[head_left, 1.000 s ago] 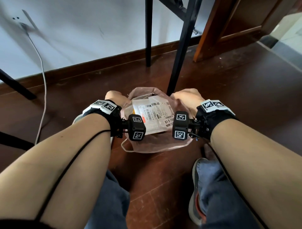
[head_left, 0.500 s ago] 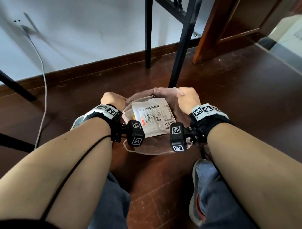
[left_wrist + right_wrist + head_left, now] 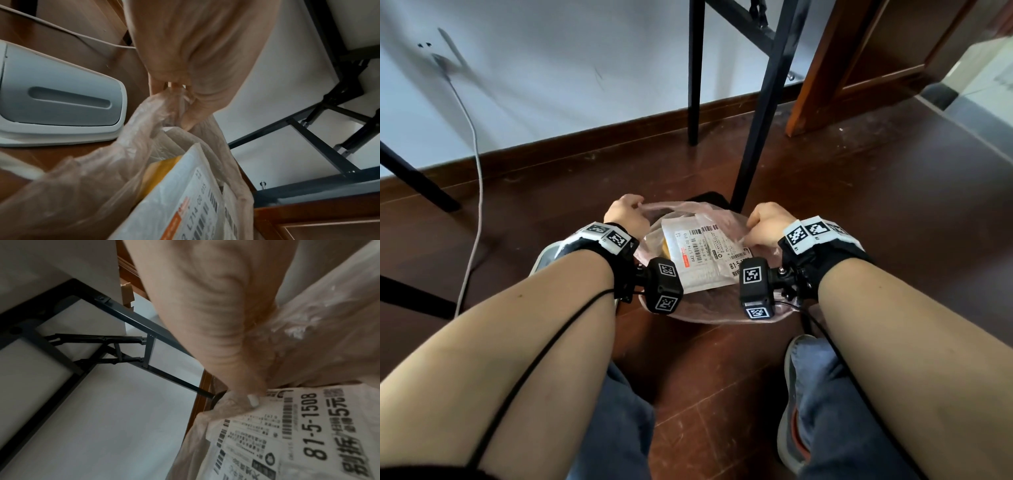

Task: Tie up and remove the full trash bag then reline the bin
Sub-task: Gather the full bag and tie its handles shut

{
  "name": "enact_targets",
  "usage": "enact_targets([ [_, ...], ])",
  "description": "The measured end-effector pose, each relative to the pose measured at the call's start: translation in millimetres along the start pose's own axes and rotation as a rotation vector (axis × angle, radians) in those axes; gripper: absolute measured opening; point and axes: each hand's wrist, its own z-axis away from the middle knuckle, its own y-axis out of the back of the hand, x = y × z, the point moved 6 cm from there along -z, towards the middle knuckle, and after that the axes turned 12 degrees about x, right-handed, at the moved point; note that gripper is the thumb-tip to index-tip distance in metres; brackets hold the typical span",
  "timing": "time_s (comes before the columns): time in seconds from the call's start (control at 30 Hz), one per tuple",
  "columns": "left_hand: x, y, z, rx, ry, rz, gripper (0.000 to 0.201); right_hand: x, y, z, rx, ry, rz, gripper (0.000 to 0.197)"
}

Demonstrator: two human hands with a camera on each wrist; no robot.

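A thin pinkish trash bag (image 3: 726, 219) sits on the floor between my wrists, full of white parcel mailers (image 3: 702, 253) with printed labels. My left hand (image 3: 625, 214) pinches the bag's rim on its left side; the left wrist view shows the plastic (image 3: 144, 116) gathered between thumb and fingers (image 3: 195, 116). My right hand (image 3: 767, 222) grips the rim on the right side, with the film (image 3: 298, 331) bunched in its fist above a labelled mailer (image 3: 298, 434). A dark bin edge (image 3: 705, 198) peeks out behind the bag.
A white swing lid (image 3: 57, 104) lies on the wooden floor left of the bag. Black table legs (image 3: 763, 113) stand just behind it, and a white cable (image 3: 477, 161) runs down the wall at left. My knees and grey shoe (image 3: 791, 411) are below.
Both hands have moved forward along the bag's rim and now pull its edges up from the far side. The view has tilted slightly, showing more of the floor.
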Motion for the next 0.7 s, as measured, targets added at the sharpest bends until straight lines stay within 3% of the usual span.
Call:
enact_targets([
  [0.1, 3.2, 0.7, 2.9, -0.010, 0.015, -0.005, 0.028, -8.4, 3.7, 7.9, 0.015, 0.060, 0.061, 0.052],
  [0.2, 1.5, 1.4, 4.3, -0.022, 0.042, -0.025, 0.027, -17.1, 1.1, 10.5, 0.124, 0.133, 0.185, 0.042],
  [0.27, -0.7, 3.8, 4.5, -0.024, 0.065, -0.037, 0.028, -21.6, -4.4, 8.6, 0.187, 0.158, 0.127, 0.040],
  [0.37, -3.2, 5.8, 5.1, -0.033, 0.102, -0.060, 0.025, -30.8, -18.2, 3.0, 0.165, 0.193, -0.030, 0.037],
  [0.43, -6.8, 9.1, 7.1, -0.036, 0.143, -0.093, 0.034, -38.7, -28.2, -0.9, 0.102, 0.204, -0.067, 0.030],
  [0.53, -13.9, 4.3, 23.2, -0.217, 0.248, -0.089, 0.021, -49.0, -31.8, 1.6, 0.030, 0.246, -0.017, 0.029],
  [0.63, -23.1, -5.7, 33.2, -0.397, 0.304, -0.105, 0.026, -57.9, -15.5, 2.7, 0.172, 0.355, -0.120, 0.027],
  [0.7, -30.5, -11.2, 31.4, -0.444, 0.316, -0.118, 0.034, -59.3, -4.2, 6.1, 0.270, 0.381, -0.153, 0.033],
])
